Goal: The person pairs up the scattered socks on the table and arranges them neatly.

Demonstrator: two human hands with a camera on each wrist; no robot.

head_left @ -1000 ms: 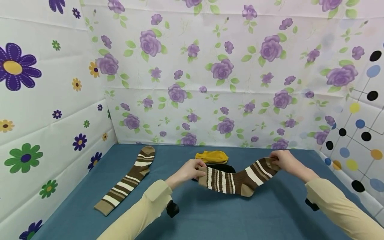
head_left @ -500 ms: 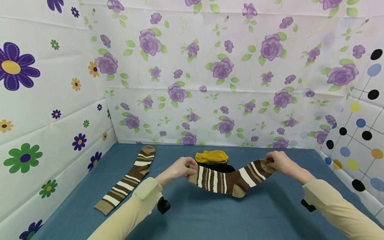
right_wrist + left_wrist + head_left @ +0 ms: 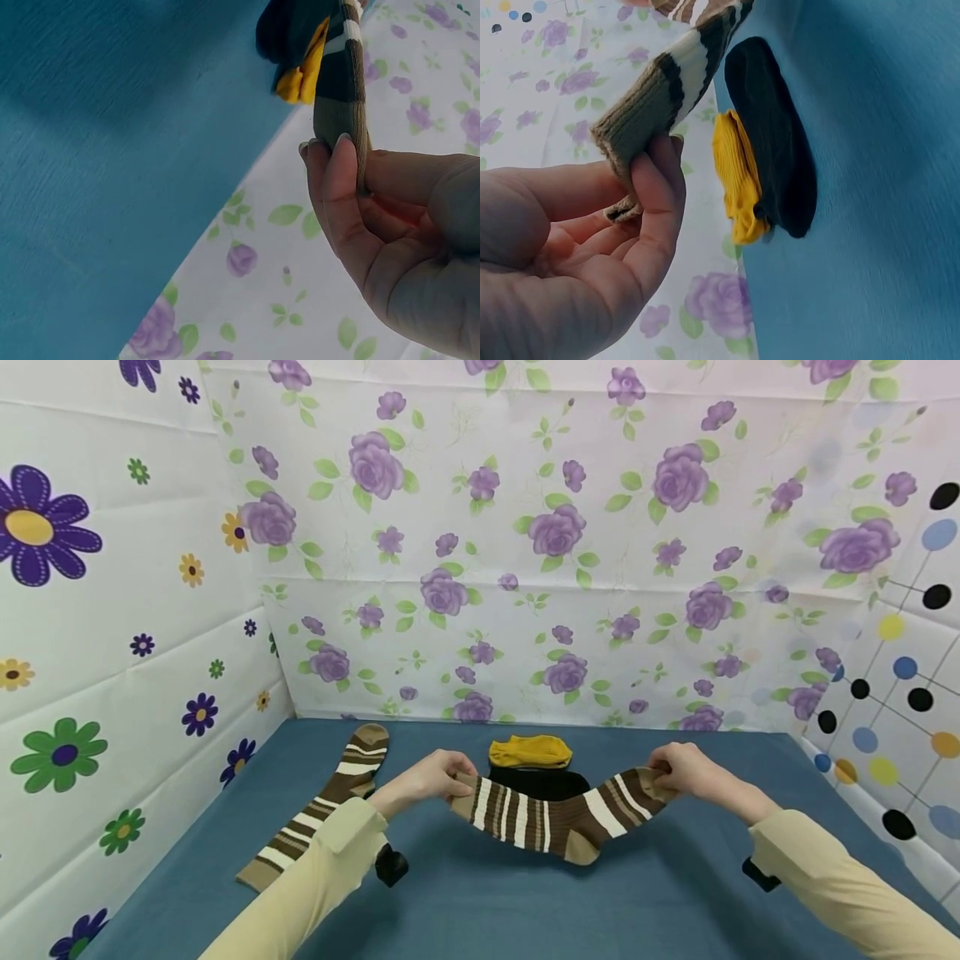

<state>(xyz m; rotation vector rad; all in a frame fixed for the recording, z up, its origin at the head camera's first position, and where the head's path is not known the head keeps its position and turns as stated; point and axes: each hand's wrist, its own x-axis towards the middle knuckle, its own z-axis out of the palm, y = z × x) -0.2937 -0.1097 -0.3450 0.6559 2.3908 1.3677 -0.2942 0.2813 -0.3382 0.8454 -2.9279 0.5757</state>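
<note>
A brown sock with white and tan stripes [image 3: 558, 825] hangs stretched between both hands above the blue table, its middle and tan heel sagging. My left hand [image 3: 435, 779] pinches the tan cuff [image 3: 641, 112] between thumb and fingers. At the other end my right hand [image 3: 693, 777] pinches the tan toe [image 3: 337, 120]. A second striped sock [image 3: 330, 802] lies flat on the table at the left, partly covered by the left sleeve. Behind the held sock lie a black sock-like item [image 3: 536, 781] and a folded yellow sock [image 3: 531, 752], side by side.
Blue cloth [image 3: 517, 910] covers the table. A floral sheet [image 3: 495, 552] stands along the back edge, with a flower-print sheet [image 3: 142, 610] at the left and a dotted one [image 3: 900, 718] at the right.
Both hands have moved left with the striped sock between them, the left hand somewhat farther. The left sleeve now covers part of the flat sock, and more of the black item shows.
</note>
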